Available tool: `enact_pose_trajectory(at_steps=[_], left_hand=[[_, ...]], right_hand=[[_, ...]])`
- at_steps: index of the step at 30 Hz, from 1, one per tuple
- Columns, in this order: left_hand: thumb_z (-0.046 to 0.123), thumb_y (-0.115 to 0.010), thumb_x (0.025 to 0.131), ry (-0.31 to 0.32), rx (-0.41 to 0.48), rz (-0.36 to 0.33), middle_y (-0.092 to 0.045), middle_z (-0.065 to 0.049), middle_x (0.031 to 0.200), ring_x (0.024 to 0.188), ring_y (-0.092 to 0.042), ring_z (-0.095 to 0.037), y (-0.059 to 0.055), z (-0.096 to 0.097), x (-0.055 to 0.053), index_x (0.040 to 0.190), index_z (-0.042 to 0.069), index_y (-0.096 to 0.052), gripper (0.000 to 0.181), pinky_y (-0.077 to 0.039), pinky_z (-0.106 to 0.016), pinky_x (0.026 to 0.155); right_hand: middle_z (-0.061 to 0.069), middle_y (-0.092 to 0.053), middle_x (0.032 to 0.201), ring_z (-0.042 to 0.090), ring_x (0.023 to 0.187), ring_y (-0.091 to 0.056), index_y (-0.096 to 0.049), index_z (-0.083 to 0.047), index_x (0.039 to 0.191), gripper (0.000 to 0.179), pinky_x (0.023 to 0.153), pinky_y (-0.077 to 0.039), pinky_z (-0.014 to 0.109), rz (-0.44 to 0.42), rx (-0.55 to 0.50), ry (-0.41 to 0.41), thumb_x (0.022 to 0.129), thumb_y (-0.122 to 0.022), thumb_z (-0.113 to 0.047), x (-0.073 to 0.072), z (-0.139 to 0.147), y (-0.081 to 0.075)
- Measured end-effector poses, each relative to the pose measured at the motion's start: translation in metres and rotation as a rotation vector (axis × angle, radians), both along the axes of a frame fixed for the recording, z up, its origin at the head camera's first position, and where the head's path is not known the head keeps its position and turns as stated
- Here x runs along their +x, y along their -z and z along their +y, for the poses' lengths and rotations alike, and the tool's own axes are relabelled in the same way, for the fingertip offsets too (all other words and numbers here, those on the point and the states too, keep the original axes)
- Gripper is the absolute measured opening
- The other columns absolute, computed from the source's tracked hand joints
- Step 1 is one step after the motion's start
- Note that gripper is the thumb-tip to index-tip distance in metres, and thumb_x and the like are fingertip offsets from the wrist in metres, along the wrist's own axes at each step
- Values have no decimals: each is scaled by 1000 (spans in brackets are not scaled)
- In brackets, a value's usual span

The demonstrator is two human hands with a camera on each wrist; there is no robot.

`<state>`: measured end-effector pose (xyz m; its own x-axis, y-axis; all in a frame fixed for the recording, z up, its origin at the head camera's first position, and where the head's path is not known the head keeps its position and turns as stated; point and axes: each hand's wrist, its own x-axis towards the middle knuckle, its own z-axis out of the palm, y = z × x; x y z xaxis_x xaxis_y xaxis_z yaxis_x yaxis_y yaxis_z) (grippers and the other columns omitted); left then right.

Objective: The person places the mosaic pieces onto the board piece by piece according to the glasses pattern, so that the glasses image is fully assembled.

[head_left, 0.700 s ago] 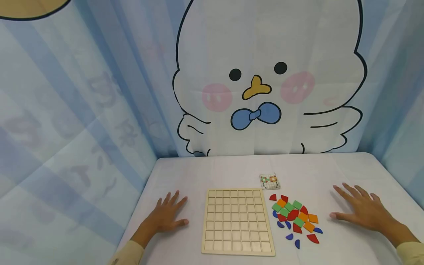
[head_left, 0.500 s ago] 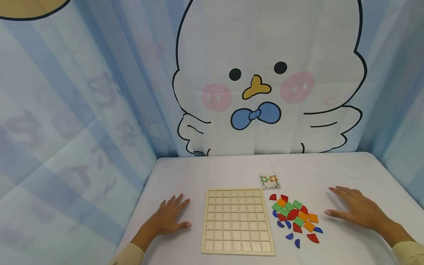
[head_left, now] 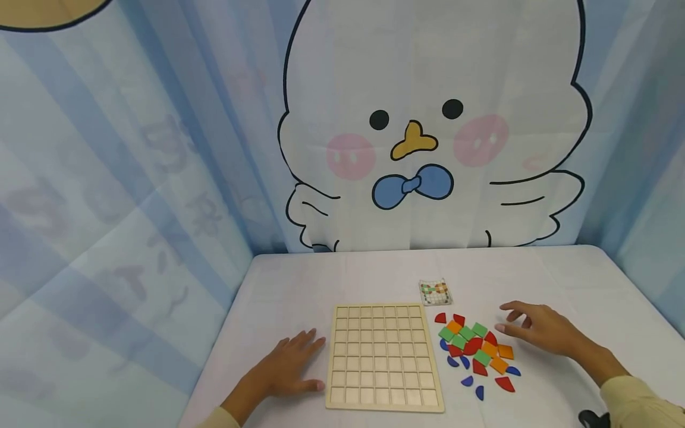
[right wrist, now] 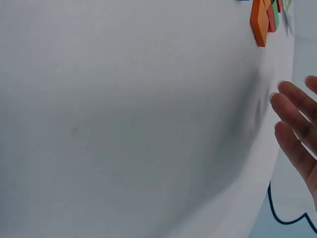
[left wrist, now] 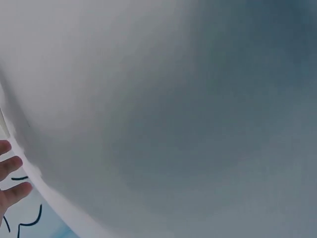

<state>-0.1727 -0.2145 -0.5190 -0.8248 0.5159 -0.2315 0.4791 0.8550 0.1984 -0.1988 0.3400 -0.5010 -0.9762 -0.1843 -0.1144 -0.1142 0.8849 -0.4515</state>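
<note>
A pale wooden grid board [head_left: 385, 356] lies flat on the white table in the head view. Just left of its edge is my left hand [head_left: 289, 364], fingers spread and holding nothing. Right of the board lies a loose cluster of flat pieces: green squares [head_left: 466, 333], orange squares [head_left: 505, 352], red quarter-circle pieces [head_left: 505, 384] and blue half-circles [head_left: 467, 381]. My right hand [head_left: 546, 330] hovers to the right of the cluster, apart from it, its fingers loosely bent and nothing between them. In the right wrist view an orange square [right wrist: 259, 22] shows beyond the fingertips [right wrist: 278, 99].
A small card with a coloured grid pattern [head_left: 436, 292] lies behind the pieces. A black object [head_left: 593, 418] sits partly hidden by the right sleeve. Curtains with a cartoon bird [head_left: 412, 142] stand at the table's back edge and sides.
My right hand has moved left towards the pieces, its fingers drawing closer together. My left hand has shifted right and nearer to the board. Board, pieces and card have stayed put.
</note>
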Motion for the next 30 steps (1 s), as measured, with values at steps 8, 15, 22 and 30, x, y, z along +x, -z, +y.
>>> enact_pose_trajectory(at_steps=[8,15,22,30], left_hand=[[83,-49,83,47,14,-9,-29,-15,164,148,-33,-40,2,10,10,159,18,-30,102,-35,-62,112],[85,-51,80,46,-33,-26,-26,-16,165,150,-30,-40,-2,14,12,159,15,-28,108,-34,-61,114],[85,-52,79,44,-60,-34,-25,-15,166,151,-28,-39,-3,18,14,159,15,-29,110,-35,-61,114],[88,-50,77,51,-85,-10,-25,-14,166,151,-29,-39,-1,20,13,159,16,-29,112,-37,-60,112]], right_hand=[[2,-72,97,13,74,-56,-68,-6,122,48,62,-52,23,-8,-103,-51,89,-75,-40,-15,-21,2],[-3,-70,94,12,75,-54,-71,-8,119,38,64,-51,20,-4,-117,-121,88,-78,-30,-29,-39,10],[-2,-70,98,13,76,-54,-71,-9,119,35,65,-52,21,-41,-109,-126,89,-77,-28,-36,-51,17],[-5,-67,96,12,80,-55,-74,-13,116,31,72,-56,26,-66,-86,-137,89,-76,-28,-42,-61,18]])
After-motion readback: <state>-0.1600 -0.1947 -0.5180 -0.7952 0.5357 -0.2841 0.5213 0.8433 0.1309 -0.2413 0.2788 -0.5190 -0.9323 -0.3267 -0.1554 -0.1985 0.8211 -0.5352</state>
